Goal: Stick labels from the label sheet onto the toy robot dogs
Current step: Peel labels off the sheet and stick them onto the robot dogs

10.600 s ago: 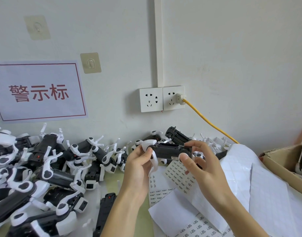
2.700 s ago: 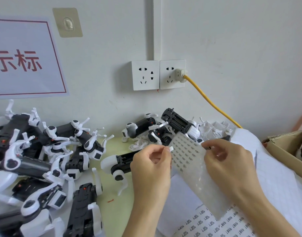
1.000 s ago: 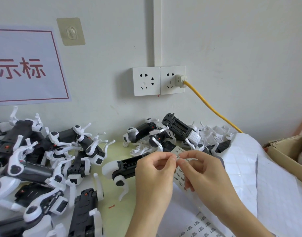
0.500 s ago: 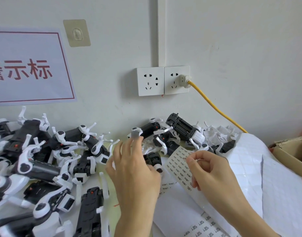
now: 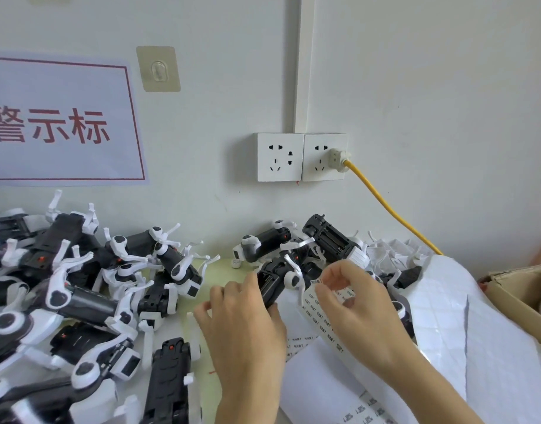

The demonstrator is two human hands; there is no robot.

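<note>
My left hand [image 5: 241, 322] grips a black toy robot dog [image 5: 274, 284] with white legs, low on the green table near the middle. My right hand [image 5: 358, 304] is just right of that dog, its fingers curled round the top of the label sheet [image 5: 319, 319], a white strip printed with rows of small labels. A single small label [image 5: 317, 281] shows at its index fingertip, close to the dog's white hip joint. Whether this label touches the dog I cannot tell.
Several more black-and-white toy dogs [image 5: 79, 301] are heaped on the left, and others [image 5: 324, 240] lie against the wall. White backing sheets [image 5: 465, 332] are piled on the right beside a cardboard box [image 5: 520, 289]. A yellow cable [image 5: 385, 206] runs from the wall socket.
My left hand has reached forward and taken hold of a dog near the wall. My right hand, with the label sheet, has moved up towards that dog. The camera has shifted slightly.
</note>
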